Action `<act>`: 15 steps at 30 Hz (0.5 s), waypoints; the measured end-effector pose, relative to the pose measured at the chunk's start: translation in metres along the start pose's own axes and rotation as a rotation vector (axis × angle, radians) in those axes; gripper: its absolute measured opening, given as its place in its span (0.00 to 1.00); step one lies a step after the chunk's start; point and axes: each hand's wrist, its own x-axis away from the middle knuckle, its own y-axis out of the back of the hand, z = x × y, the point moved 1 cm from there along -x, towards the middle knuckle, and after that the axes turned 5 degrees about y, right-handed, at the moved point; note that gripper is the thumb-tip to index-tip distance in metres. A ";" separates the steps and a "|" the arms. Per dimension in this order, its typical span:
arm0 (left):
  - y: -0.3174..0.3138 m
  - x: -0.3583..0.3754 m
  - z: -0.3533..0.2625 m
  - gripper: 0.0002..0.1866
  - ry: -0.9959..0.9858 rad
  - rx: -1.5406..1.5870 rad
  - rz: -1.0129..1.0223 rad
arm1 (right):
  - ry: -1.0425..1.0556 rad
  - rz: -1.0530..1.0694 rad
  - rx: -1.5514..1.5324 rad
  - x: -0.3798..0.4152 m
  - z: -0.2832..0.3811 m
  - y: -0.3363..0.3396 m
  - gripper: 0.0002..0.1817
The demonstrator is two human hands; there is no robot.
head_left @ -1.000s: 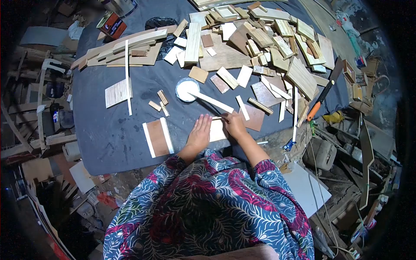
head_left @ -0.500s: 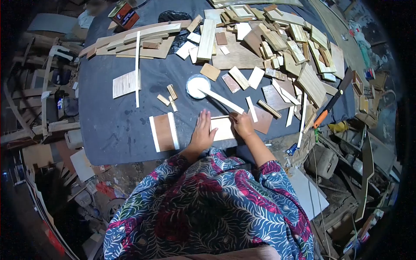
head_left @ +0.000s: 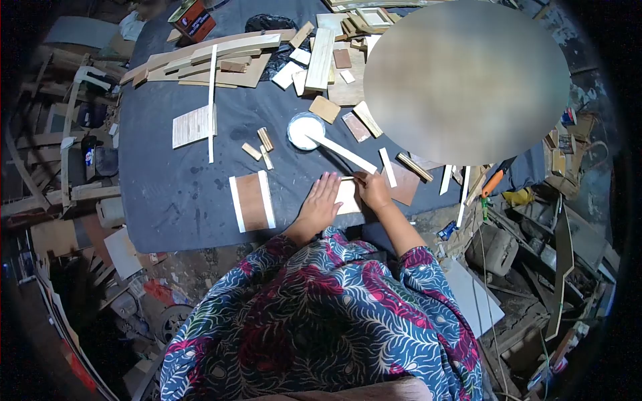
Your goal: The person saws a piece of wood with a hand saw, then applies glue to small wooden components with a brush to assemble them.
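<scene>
My left hand (head_left: pixel 319 206) lies flat with its fingers stretched over the left part of a small pale wooden panel (head_left: pixel 348 197). At the panel's right side, my right hand (head_left: pixel 374 192) has its fingers bent at the top right corner; what they pinch is too small to make out. Just above stands a round tub of white glue (head_left: pixel 306 131), with a pale wooden stick (head_left: pixel 348 156) leaning out of it towards my right hand. To the left lies a brown panel with white side strips (head_left: pixel 253 202).
Three short wood pieces (head_left: pixel 265 139) lie left of the tub. Long strips (head_left: pixel 221 52) are piled at the back left. An orange-handled saw (head_left: pixel 493 182) rests at the right edge. A blurred oval hides the back right.
My left hand has shifted slightly right and covers more of the panel. My right hand has barely moved. A blurred oval now covers the scrap pile.
</scene>
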 end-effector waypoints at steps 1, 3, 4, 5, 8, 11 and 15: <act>-0.001 0.000 0.001 0.31 0.009 -0.018 0.010 | -0.020 0.014 -0.032 -0.001 -0.002 0.001 0.10; -0.002 0.001 0.002 0.31 0.006 -0.033 0.023 | -0.276 0.120 0.054 -0.001 0.005 0.019 0.10; -0.001 0.003 0.003 0.31 0.025 -0.025 0.031 | -0.244 -0.050 -0.049 0.006 -0.007 0.021 0.09; -0.002 -0.001 0.002 0.31 0.032 -0.018 0.041 | -0.215 -0.230 -0.148 0.011 -0.011 0.031 0.08; -0.004 -0.001 0.002 0.31 0.020 -0.012 0.020 | -0.269 -0.283 -0.116 0.032 -0.013 0.043 0.07; -0.007 -0.001 0.001 0.31 0.015 -0.017 0.003 | -0.306 -0.322 -0.129 0.043 -0.013 0.043 0.07; -0.004 0.001 0.000 0.31 0.003 0.001 -0.032 | -0.155 -0.433 0.001 0.043 -0.010 0.029 0.07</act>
